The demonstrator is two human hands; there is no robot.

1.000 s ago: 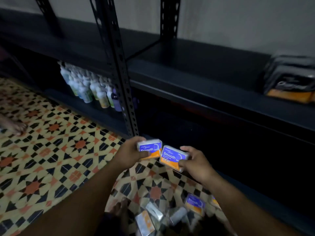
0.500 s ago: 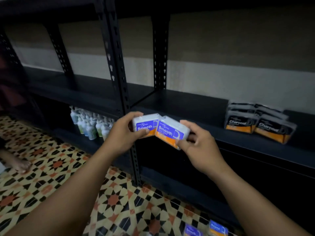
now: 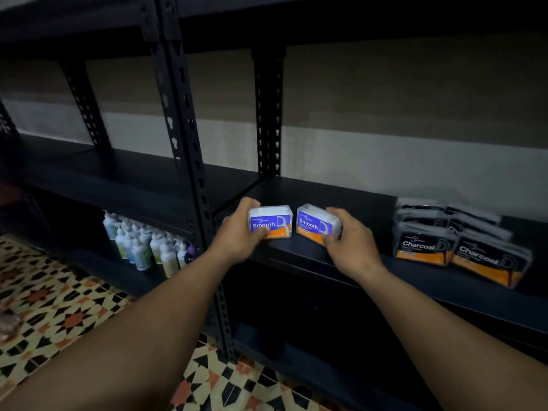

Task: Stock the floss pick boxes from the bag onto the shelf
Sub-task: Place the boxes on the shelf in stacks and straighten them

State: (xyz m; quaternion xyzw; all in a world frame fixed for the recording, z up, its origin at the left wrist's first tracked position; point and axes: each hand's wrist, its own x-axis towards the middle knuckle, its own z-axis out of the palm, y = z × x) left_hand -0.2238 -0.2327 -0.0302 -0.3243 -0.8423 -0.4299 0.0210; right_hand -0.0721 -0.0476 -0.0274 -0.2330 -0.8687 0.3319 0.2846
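Floss pick boxes: two small clear boxes, the left box point(image 3: 271, 222) and the right box point(image 3: 315, 227), sat side by side at the front edge of the dark shelf point(image 3: 367, 203), close together with a narrow gap between them.
Contents: pale shapes showed through the clear tops; too blurred to tell apart.
Labels: each bore a blue panel reading "Smooth" above an orange band; the smaller print could not be read.
Orientation: long axes ran left to right; the left box faced squarely forward, the right box was turned slightly, its label angled leftward.
Left hand point(image 3: 237, 238): wrapped around the left box, thumb on its front, fingers on top.
Right hand point(image 3: 350, 244): closed on the right box's right end.
Neighbouring stock: dark packs point(image 3: 424, 244) marked "Charcoal", with orange lower bands, stood in rows farther right on the same shelf.
Lower shelf: small bottles point(image 3: 142, 247) with white caps clustered at left.
Floor point(image 3: 59, 304): patterned tiles.
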